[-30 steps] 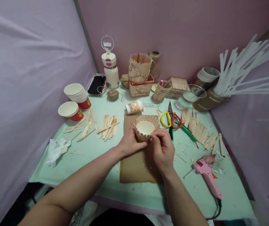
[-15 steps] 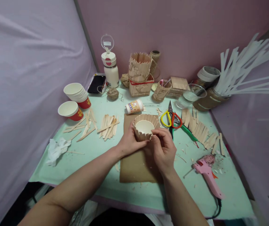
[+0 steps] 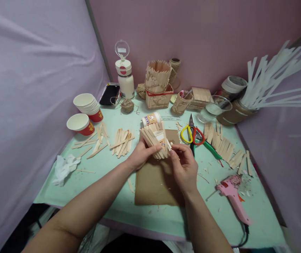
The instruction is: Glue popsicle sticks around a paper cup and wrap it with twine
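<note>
Between my hands is a paper cup (image 3: pixel 159 135) with wooden craft sticks (image 3: pixel 150 136) standing side by side around it. It is tilted, and a gap in the sticks shows some of the cup's printed wall. My left hand (image 3: pixel 141 153) is wrapped around its left side, thumb across the front. The fingers of my right hand (image 3: pixel 184 162) are pinched together at the lower right edge of the sticks; whether they grip one stick or only press there is hard to see. Beneath lies a brown cardboard sheet (image 3: pixel 155 188). A printed paper cup (image 3: pixel 150 118) lies on its side just behind.
Loose craft sticks (image 3: pixel 122 142) lie to the left, near red paper cups (image 3: pixel 84 125). On the right are scissors (image 3: pixel 192 133), green-handled pliers (image 3: pixel 211 149), more sticks (image 3: pixel 223 146) and a pink glue gun (image 3: pixel 232 196) with its cord. Stick-covered containers (image 3: pixel 158 100) stand at the back.
The stick-covered cup has been tipped, so its outer side and the gap in the sticks now show instead of its round opening. Both hands stay on it.
</note>
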A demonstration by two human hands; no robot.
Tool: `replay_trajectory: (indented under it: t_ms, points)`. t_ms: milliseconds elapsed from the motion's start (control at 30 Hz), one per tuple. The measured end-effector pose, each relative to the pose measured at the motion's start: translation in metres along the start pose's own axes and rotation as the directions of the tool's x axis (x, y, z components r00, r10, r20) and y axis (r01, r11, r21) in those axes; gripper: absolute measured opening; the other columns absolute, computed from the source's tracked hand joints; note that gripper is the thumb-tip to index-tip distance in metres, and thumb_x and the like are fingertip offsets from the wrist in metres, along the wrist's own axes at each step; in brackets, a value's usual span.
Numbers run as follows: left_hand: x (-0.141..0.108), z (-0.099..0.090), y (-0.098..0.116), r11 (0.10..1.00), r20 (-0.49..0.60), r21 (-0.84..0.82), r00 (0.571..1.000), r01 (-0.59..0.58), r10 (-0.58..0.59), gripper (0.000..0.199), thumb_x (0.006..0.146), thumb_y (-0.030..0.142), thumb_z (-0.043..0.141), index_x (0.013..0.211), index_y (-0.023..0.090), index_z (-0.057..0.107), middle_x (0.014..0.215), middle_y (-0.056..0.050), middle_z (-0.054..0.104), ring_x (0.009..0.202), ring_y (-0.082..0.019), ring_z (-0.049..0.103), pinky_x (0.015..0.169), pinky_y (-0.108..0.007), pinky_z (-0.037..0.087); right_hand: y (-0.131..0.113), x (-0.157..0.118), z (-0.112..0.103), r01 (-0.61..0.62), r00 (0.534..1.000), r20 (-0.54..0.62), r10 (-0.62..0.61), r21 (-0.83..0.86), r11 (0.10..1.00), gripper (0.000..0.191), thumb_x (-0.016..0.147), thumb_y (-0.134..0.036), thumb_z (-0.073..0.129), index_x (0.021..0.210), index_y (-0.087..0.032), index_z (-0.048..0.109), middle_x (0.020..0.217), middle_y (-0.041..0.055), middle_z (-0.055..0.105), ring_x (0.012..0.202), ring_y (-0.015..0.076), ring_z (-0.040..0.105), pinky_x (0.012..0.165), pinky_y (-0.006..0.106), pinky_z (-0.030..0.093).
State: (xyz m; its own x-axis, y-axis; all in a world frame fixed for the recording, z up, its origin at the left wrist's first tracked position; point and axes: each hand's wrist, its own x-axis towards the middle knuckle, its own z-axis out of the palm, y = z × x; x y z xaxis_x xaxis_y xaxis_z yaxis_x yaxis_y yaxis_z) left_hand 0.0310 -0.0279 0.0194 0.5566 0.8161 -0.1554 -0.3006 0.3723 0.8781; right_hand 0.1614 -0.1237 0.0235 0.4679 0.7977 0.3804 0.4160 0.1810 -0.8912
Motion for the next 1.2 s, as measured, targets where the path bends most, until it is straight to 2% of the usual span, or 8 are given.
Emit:
replay_trajectory:
  t_ms: [100, 233, 367, 633, 800, 967, 1067, 1200]
  points:
    - [0.0, 0.0, 0.002, 0.987, -0.004, -0.139, 0.997, 0.079, -0.08, 0.095, 0.056, 0.044, 0.093, 0.136, 0.022, 0.046, 0.129, -0.014, 0.067, 0.115, -0.034, 0.067, 0.1, -0.052, 0.054, 0.001, 0.0, 0.0, 0.016, 0.999, 0.035, -0.016, 0.002, 1.0, 0.008, 0.094, -0.026, 0.062, 0.099, -0.022, 0.066, 0.096, 0.0035, 0.064, 0.089, 0.0181, 0.061, 0.079, 0.032, 0.051]
    - [0.0, 0.001, 0.004, 0.978, -0.041, -0.185, 0.993, 0.099, -0.109, 0.093, 0.053, 0.042, 0.095, 0.131, 0.02, 0.05, 0.122, -0.013, 0.07, 0.112, -0.034, 0.068, 0.098, -0.051, 0.055, 0.001, 0.0, 0.001, 0.048, 0.997, 0.059, -0.049, 0.017, 0.999, 0.006, 0.094, -0.023, 0.062, 0.098, -0.022, 0.066, 0.095, 0.0035, 0.064, 0.09, 0.018, 0.061, 0.079, 0.032, 0.051]
    - [0.001, 0.001, 0.003, 0.984, -0.085, -0.158, 0.992, 0.08, -0.094, 0.079, 0.054, 0.039, 0.094, 0.119, 0.017, 0.056, 0.114, -0.012, 0.073, 0.109, -0.032, 0.069, 0.101, -0.05, 0.053, -0.002, 0.0, 0.002, 0.093, 0.989, 0.116, -0.091, -0.008, 0.996, 0.006, 0.094, -0.021, 0.061, 0.096, -0.022, 0.067, 0.093, 0.0033, 0.064, 0.086, 0.017, 0.06, 0.076, 0.031, 0.05]
    - [0.001, -0.002, -0.002, 1.0, -0.091, -0.03, 0.996, -0.008, 0.005, 0.071, 0.058, 0.039, 0.092, 0.118, 0.018, 0.059, 0.113, -0.01, 0.073, 0.105, -0.028, 0.069, 0.1, -0.046, 0.051, -0.005, 0.0, 0.001, 0.113, 0.984, 0.145, -0.104, -0.053, 0.992, 0.007, 0.094, -0.02, 0.06, 0.096, -0.022, 0.067, 0.093, 0.0034, 0.063, 0.082, 0.0161, 0.06, 0.072, 0.031, 0.05]
    - [0.002, -0.005, 0.001, 0.984, -0.004, 0.159, 0.996, -0.083, 0.085, 0.057, 0.062, 0.041, 0.089, 0.109, 0.016, 0.067, 0.108, -0.01, 0.075, 0.102, -0.027, 0.069, 0.099, -0.046, 0.052, -0.001, 0.003, -0.002, 0.086, 0.996, 0.029, -0.084, -0.086, 0.993, 0.007, 0.093, -0.025, 0.062, 0.096, -0.021, 0.067, 0.093, 0.0041, 0.064, 0.082, 0.0174, 0.06, 0.073, 0.032, 0.05]
    - [0.002, -0.007, 0.013, 0.945, -0.042, 0.294, 0.986, -0.143, 0.163, 0.052, 0.056, 0.041, 0.092, 0.095, 0.016, 0.07, 0.109, -0.011, 0.075, 0.107, -0.029, 0.067, 0.105, -0.051, 0.049, 0.014, 0.014, -0.019, -0.032, 0.978, -0.207, -0.008, -0.188, 0.982, 0.013, 0.092, -0.032, 0.062, 0.096, -0.02, 0.067, 0.092, 0.0045, 0.065, 0.083, 0.0184, 0.061, 0.077, 0.034, 0.049]
    - [0.003, -0.008, 0.018, 0.929, -0.055, 0.32, 0.976, -0.185, 0.213, 0.044, 0.056, 0.041, 0.091, 0.086, 0.017, 0.069, 0.104, -0.011, 0.075, 0.111, -0.031, 0.065, 0.108, -0.053, 0.047, 0.025, 0.019, -0.03, -0.1, 0.993, -0.1, 0.069, -0.345, 0.933, 0.016, 0.089, -0.034, 0.063, 0.09, -0.019, 0.067, 0.086, 0.0047, 0.066, 0.078, 0.0194, 0.059, 0.074, 0.034, 0.047]
    - [0.004, -0.009, 0.019, 0.925, -0.076, 0.327, 0.97, -0.197, 0.233, 0.046, 0.055, 0.039, 0.092, 0.088, 0.018, 0.069, 0.097, -0.01, 0.074, 0.112, -0.031, 0.065, 0.109, -0.055, 0.045, 0.036, 0.02, -0.038, -0.127, 0.983, 0.059, 0.176, -0.481, 0.868, 0.02, 0.086, -0.038, 0.06, 0.08, -0.02, 0.066, 0.08, 0.0054, 0.066, 0.075, 0.0214, 0.057, 0.073, 0.036, 0.044]
